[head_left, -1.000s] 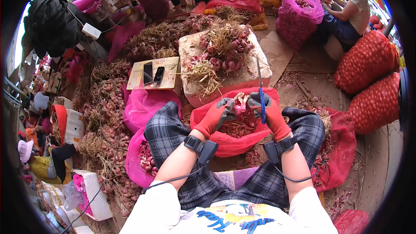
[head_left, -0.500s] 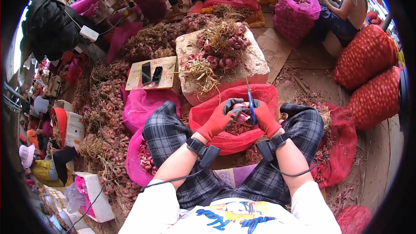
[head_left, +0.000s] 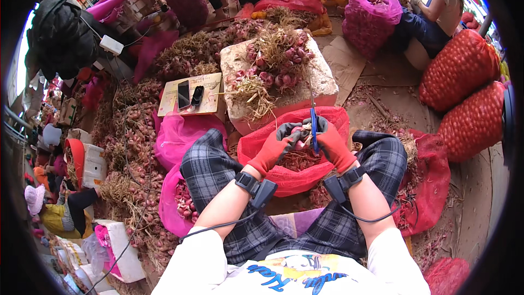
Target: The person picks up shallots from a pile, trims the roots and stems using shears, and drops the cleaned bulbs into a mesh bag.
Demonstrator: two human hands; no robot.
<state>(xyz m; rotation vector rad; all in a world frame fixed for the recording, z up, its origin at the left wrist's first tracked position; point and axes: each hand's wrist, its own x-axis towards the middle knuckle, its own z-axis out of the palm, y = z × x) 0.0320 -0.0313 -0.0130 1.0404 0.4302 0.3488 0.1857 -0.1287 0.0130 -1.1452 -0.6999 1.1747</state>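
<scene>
Both hands wear red gloves with grey fingers and meet above an open red mesh bag (head_left: 273, 177) between my knees. My left hand (head_left: 277, 145) is closed round a purple-red shallot (head_left: 299, 141), partly hidden by the fingers. In my right hand (head_left: 331, 141) is a pair of blue-handled scissors (head_left: 314, 125), its blades pointing away from me beside the shallot. Loose reddish skins or small bulbs lie inside the bag. Just beyond it, bunches of dry-stemmed shallots (head_left: 281, 57) rest on a pale foam block (head_left: 234, 60).
Left of the block, a phone (head_left: 184, 94) and a small black device lie on a board (head_left: 214, 84). Heaps of shallots (head_left: 131, 142) cover the left side. Filled red sacks (head_left: 461, 71) stand at right, near a seated person (head_left: 436, 13). A pink sack (head_left: 371, 19) stands at far right.
The shallot has turned in my left hand, and pale stem now shows by the scissors. My right hand and the scissors have shifted slightly, the scissors now more upright.
</scene>
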